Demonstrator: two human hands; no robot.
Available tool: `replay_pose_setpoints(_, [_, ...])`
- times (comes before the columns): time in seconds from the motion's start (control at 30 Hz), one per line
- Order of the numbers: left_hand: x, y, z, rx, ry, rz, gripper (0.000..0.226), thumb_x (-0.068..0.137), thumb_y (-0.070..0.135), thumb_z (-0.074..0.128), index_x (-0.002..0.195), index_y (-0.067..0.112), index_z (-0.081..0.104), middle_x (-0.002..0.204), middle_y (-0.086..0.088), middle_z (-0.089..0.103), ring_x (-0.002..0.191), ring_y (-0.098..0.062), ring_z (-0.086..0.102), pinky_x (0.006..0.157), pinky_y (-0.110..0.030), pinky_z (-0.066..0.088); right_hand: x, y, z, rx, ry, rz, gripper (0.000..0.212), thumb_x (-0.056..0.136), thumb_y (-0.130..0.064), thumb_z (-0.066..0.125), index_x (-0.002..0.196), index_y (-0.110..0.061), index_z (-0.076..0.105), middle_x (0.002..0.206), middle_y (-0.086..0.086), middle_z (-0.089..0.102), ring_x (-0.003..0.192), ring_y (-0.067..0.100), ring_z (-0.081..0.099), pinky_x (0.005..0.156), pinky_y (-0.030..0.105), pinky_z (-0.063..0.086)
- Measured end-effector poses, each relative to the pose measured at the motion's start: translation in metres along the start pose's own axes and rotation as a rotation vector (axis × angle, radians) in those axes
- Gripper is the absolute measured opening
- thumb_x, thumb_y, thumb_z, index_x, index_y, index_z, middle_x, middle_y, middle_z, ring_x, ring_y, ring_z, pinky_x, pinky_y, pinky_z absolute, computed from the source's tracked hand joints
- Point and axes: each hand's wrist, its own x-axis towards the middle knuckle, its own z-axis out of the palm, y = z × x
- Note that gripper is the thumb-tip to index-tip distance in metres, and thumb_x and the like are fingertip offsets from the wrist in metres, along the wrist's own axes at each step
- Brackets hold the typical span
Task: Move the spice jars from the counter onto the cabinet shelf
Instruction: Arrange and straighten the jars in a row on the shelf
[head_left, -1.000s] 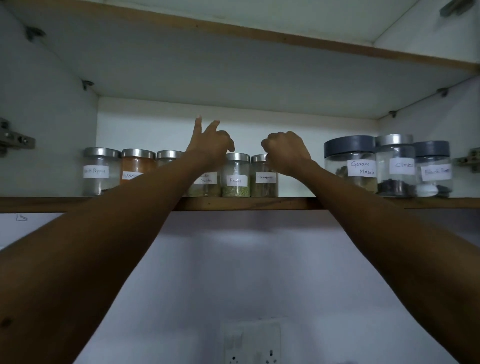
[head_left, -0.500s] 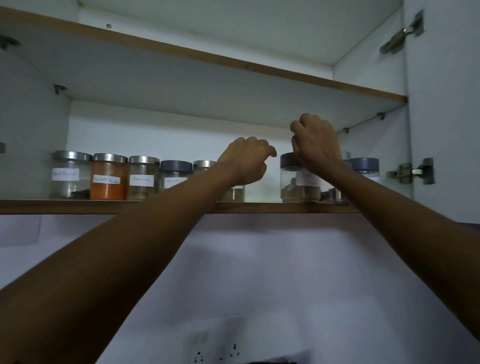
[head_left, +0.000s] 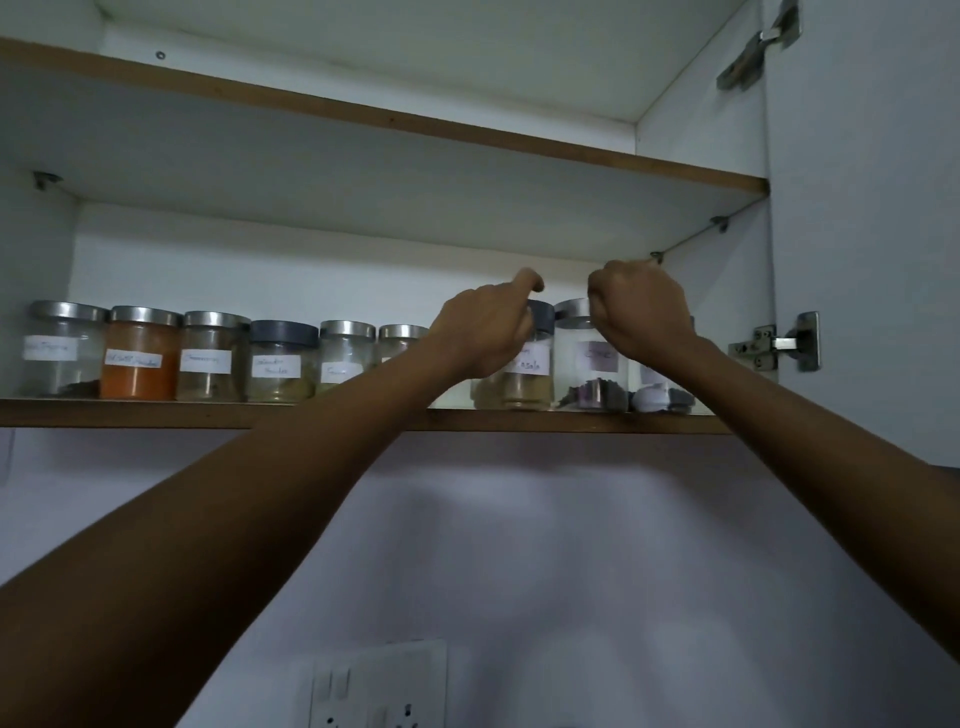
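Reaches up with both arms to the shelf (head_left: 156, 414) running across the middle of the frame; has the left hand (head_left: 485, 327) just right of centre, in front of the masala jar (head_left: 519, 384), fingers (head_left: 522, 325) curled round the left side of its grey lid, forefinger lifted above it; has the right hand (head_left: 641, 312) a little further right, apart from the left, balled up with the knuckles toward the camera, over the top of the steel-lid jar (head_left: 587, 364); cannot tell whether that hand grips anything, fingertips being out of sight. Finds the masala jar upright on the shelf, right beside the steel-lid jar, and a far jar (head_left: 657, 397) at the right end, mostly behind the right wrist. Finds also a row of jars (head_left: 210, 358) along the left half of the shelf, six of them, upright and close together, among them an orange jar (head_left: 139, 364) second from the left and a grey-lid one fourth; paper labels on each, too blurred to read; the last one partly behind the left forearm. Looks up past these at the upper shelf (head_left: 363, 111) across the top; an open door (head_left: 857, 208) with a hinge (head_left: 779, 343) at the right edge; a socket plate (head_left: 374, 686) at bottom centre.
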Motion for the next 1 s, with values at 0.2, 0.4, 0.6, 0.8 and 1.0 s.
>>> replay_pose_setpoints(0.2, [0.008,0.000,-0.012,-0.258,-0.071,-0.107,0.036,0.094,0.012,0.031,0.116,0.007,0.059,0.119,-0.010,0.061,0.104,-0.025,0.054,0.084,-0.031,0.042,0.009,0.017,-0.016,0.185,-0.213,-0.022,0.026,0.083,-0.007,0.049,0.097,-0.008,0.070,0.104,0.011,0.068,0.094,0.028,0.061,0.080,0.042,0.050])
replay_pose_setpoints(0.4, [0.011,-0.003,-0.017,-0.298,-0.095,-0.144,0.035,0.090,0.001,0.039,0.115,0.009,0.062,0.122,-0.010,0.061,0.106,-0.024,0.056,0.085,-0.029,0.042,0.007,0.016,-0.016,0.229,-0.212,-0.028,0.026,0.079,-0.002,0.052,0.096,-0.004,0.070,0.101,0.014,0.068,0.090,0.030,0.062,0.080,0.041,0.051])
replay_pose_setpoints(0.6, [0.011,-0.016,-0.005,-0.294,-0.053,-0.166,0.031,0.090,0.006,0.047,0.113,0.015,0.064,0.111,-0.009,0.066,0.096,-0.023,0.059,0.080,-0.031,0.045,0.008,0.008,-0.005,0.227,-0.216,-0.021,0.019,0.072,0.000,0.053,0.083,0.000,0.069,0.090,0.016,0.066,0.081,0.031,0.060,0.073,0.042,0.052])
replay_pose_setpoints(0.8, [0.011,-0.029,0.008,-0.296,-0.016,-0.180,0.030,0.090,0.006,0.049,0.115,0.014,0.064,0.106,-0.009,0.067,0.093,-0.022,0.057,0.078,-0.030,0.043,0.015,0.002,0.011,0.231,-0.237,-0.009,0.019,0.073,0.001,0.053,0.085,0.000,0.068,0.093,0.016,0.065,0.084,0.032,0.059,0.076,0.044,0.052])
replay_pose_setpoints(1.0, [0.016,-0.046,0.022,-0.269,-0.051,-0.213,0.029,0.092,0.006,0.046,0.115,0.014,0.062,0.111,-0.009,0.065,0.094,-0.022,0.056,0.077,-0.027,0.041,0.023,-0.011,0.032,0.182,-0.273,0.005,0.014,0.074,-0.002,0.056,0.084,0.003,0.064,0.089,0.018,0.061,0.080,0.033,0.057,0.069,0.039,0.050])
